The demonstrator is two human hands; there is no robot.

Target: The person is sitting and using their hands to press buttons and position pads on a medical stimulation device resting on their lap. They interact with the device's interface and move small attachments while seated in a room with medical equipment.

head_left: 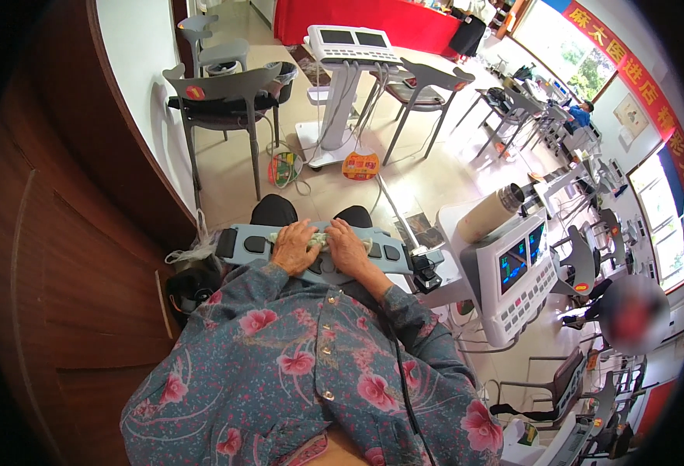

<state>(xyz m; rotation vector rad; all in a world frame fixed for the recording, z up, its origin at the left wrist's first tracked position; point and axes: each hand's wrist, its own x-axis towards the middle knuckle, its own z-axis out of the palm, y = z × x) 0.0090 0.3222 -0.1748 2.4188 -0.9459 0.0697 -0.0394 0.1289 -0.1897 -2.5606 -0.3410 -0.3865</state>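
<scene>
A grey-blue padded board point(243, 251) with black oval pads lies across my lap, over my knees. On its middle is a crumpled pale green cloth point(319, 239). My left hand point(295, 247) rests over the cloth's left part, fingers bent and pointing away from me. Over its right part lies my right hand point(347, 247), fingertips close to those of the other hand. Both palms are hidden, so whether the fingers grip the cloth or only press on it does not show. A black clamp-like fitting point(426, 274) sits at the board's right end.
A white console point(519, 285) with lit screens and a beige cylindrical flask point(487, 215) stands at my right. Ahead are a second console point(353, 43), grey chairs point(219, 87) and floor cables. A brown wooden door point(97, 279) is close at left. People sit farther right.
</scene>
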